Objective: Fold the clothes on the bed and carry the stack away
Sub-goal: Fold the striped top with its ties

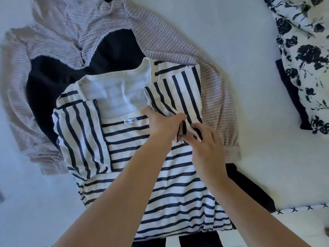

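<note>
A white top with navy stripes [135,157] lies flat in the middle of the bed, its left sleeve [80,138] folded in over the body. Both hands meet at the cuff of the right sleeve [178,91], which is folded in over the chest. My left hand [163,124] pinches the cuff from the left. My right hand [204,141] grips the same cuff from the right. Under the striped top lie a beige knitted cardigan [58,32] and a dark navy garment [53,82].
The clothes lie on a white bed sheet [231,32]. A pillow or quilt with a navy flower print [306,56] sits at the right edge. A black piece of clothing [249,186] sticks out under the striped top at the lower right.
</note>
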